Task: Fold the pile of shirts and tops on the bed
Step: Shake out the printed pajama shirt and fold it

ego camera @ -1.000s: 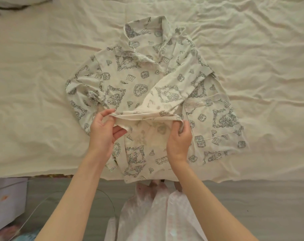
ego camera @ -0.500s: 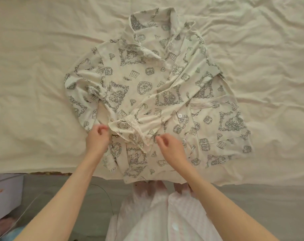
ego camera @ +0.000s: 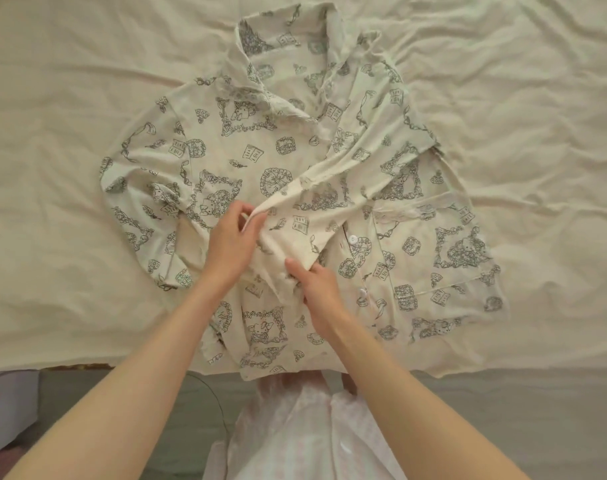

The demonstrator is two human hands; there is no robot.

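Hem of the shirt (ego camera: 295, 188) hanging a bit past the bed (ego camera: 52, 237) edge, rest spread face-up mid-bed. Right hand (ego camera: 317, 289) pinching the folded-in sleeve near the cuff, left hand (ego camera: 231, 244) pinching its far corner. Thin floppy fabric, so probably bunching underneath if tugged sideways. Collar up top already crumpled, likely a lopsided fold unless smoothed first.

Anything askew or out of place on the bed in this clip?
Only the shirt itself: it lies crumpled and crooked on the sheet, collar rumpled, its hem hanging over the bed's edge. The left hand and right hand both pinch a sleeve drawn across its front. Nothing is spilled or torn.
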